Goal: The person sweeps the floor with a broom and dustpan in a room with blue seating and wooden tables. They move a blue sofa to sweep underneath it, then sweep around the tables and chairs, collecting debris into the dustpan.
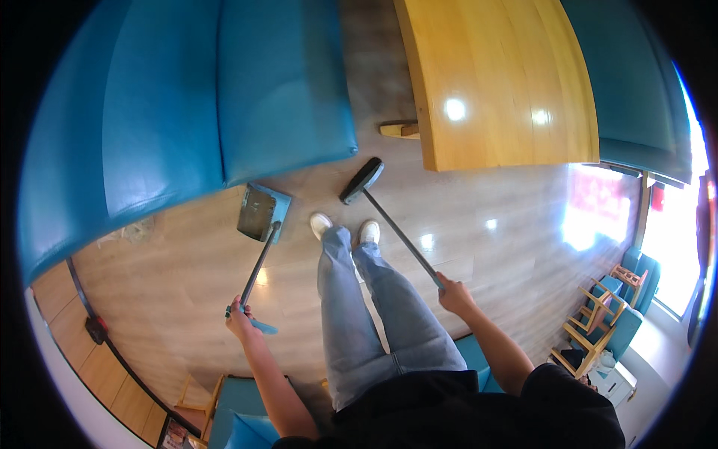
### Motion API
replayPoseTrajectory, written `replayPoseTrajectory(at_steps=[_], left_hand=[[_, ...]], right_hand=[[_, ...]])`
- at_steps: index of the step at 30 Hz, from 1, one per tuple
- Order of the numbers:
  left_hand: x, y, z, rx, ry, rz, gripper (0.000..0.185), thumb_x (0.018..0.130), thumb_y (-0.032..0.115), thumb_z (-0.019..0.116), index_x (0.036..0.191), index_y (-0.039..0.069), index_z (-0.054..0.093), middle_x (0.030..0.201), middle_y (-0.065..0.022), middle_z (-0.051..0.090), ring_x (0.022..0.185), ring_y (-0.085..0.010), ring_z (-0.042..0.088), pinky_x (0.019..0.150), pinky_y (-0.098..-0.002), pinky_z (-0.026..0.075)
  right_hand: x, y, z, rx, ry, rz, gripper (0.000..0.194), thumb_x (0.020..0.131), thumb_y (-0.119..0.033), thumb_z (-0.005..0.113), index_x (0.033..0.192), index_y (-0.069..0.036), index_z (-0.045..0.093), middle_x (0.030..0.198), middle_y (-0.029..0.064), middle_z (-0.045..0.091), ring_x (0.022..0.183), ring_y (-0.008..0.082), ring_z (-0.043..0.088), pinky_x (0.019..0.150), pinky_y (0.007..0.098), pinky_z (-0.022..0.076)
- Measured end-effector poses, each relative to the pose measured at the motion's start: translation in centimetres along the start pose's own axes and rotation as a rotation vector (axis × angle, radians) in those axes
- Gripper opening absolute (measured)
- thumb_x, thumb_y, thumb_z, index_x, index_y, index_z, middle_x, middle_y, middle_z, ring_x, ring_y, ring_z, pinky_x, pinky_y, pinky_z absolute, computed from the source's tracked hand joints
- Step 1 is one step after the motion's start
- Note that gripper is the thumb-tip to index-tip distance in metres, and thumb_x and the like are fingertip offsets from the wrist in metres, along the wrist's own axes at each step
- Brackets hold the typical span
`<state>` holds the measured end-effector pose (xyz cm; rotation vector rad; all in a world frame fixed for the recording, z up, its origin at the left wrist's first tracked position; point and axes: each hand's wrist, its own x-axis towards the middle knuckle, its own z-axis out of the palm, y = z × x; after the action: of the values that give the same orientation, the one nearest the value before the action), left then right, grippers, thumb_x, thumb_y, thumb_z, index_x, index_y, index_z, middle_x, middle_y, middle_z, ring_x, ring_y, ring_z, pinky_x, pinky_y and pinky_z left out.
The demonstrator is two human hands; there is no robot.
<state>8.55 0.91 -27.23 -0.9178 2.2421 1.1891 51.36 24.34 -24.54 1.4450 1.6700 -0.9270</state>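
My left hand (240, 319) grips the handle of a long-handled dustpan (282, 203), whose blue pan rests on the floor near the corner of a blue bench. Dark grime coats the inside of the pan. Around the upper end of a broom's pole, my right hand (454, 296) is closed. The broom head (363, 179), with dark bristles, lies at a slant on the floor ahead of my shoes, between the bench and a wooden table. A gap separates broom head and dustpan.
The blue padded bench (269, 106) fills the upper left. A wooden table (505, 90) stands at upper right, its foot (399, 129) reaching out over the wood-look floor (493, 269). Stacked wooden chairs (597, 322) are at the right, a clear plastic bag (137, 230) by the bench.
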Motion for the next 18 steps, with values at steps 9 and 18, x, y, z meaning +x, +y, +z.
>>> replayPoseTrajectory(at_steps=[9,18], left_hand=[[-2.8,-0.3,-6.3,0.751,-0.357,0.658,0.018,0.083,0.017,0.06,0.093,0.004,0.068,0.059,-0.0063,0.058,0.047,-0.0152,0.051,0.047,-0.0275,0.039],[-3.1,3.6,-0.5,1.594,-0.75,1.248,0.016,0.071,0.018,0.063,0.087,0.017,0.068,0.074,-0.0125,0.064,0.07,-0.0294,0.063,0.064,-0.0406,0.051]], right_hand=[[-5.6,3.1,-4.3,-0.33,0.385,0.191,0.044,0.08,-0.017,0.056,0.124,-0.02,0.051,0.079,0.0164,0.064,0.074,0.0335,0.064,0.062,0.0415,0.0528],[-0.8,-5.3,-3.4,-0.385,0.359,0.008,0.014,0.081,-0.007,0.052,0.093,-0.001,0.058,0.084,0.0134,0.066,0.081,0.0296,0.066,0.065,0.0357,0.0541]])
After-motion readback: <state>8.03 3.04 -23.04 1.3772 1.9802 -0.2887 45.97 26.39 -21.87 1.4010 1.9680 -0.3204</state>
